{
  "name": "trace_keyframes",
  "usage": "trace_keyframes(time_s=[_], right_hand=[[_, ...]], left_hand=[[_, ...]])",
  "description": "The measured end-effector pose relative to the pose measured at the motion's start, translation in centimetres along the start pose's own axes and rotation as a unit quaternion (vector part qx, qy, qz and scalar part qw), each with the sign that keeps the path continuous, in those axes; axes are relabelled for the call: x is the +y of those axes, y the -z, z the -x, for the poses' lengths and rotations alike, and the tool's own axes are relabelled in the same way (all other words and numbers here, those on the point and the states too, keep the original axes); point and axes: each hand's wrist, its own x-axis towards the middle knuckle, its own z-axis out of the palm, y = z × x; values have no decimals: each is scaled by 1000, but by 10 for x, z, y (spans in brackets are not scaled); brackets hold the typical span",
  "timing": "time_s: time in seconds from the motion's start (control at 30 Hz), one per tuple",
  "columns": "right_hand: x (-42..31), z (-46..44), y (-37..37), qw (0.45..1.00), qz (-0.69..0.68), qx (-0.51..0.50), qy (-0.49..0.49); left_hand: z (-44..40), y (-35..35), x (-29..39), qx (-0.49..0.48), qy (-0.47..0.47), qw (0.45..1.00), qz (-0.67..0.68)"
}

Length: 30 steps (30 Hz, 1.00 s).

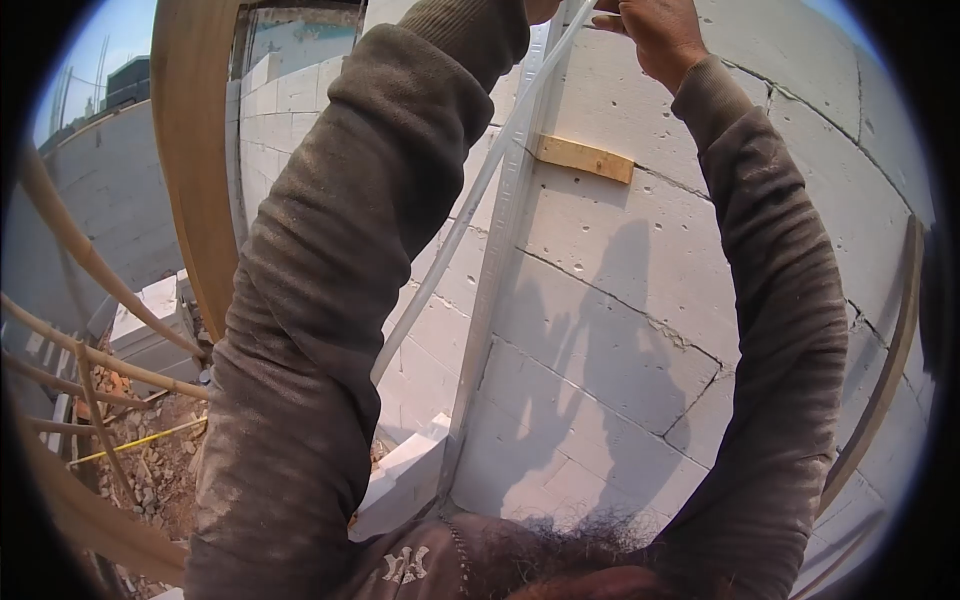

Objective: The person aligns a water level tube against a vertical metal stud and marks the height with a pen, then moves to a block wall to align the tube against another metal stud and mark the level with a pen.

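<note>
Both my arms reach up along a white block wall. My left hand (543, 9) is cut off by the top edge, so its fingers are hidden. Beside it, my right hand (662, 38) has curled, closed fingers close to a clear hose (468, 210); what they pinch is too small to make out. The hose slants from between the hands down to the left and passes behind my left sleeve. Behind it a long perforated metal strip (497, 235) stands nearly upright against the wall. A short wooden block (585, 158) sits against the wall, right of the strip.
Wall blocks (610, 290) with cracked joints fill the right side. A wooden post (190, 160) rises at left, with bamboo poles (85, 245) beside it. Rubble (160, 465) and a yellow strip (140, 442) lie below. A curved-looking wooden batten (885, 385) leans at far right.
</note>
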Motion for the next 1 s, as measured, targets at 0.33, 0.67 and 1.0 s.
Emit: trace_keyframes(time_s=[0.33, 0.67, 1.0], right_hand=[[50, -191, 79, 978, 184, 45, 83], [52, -251, 135, 960, 241, 106, 93], [69, -260, 91, 959, 249, 95, 97]], left_hand=[[136, -5, -28, -24, 38, 963, -264], [158, 11, -26, -88, 217, 904, 357], [139, 16, -99, 74, 29, 988, -133]])
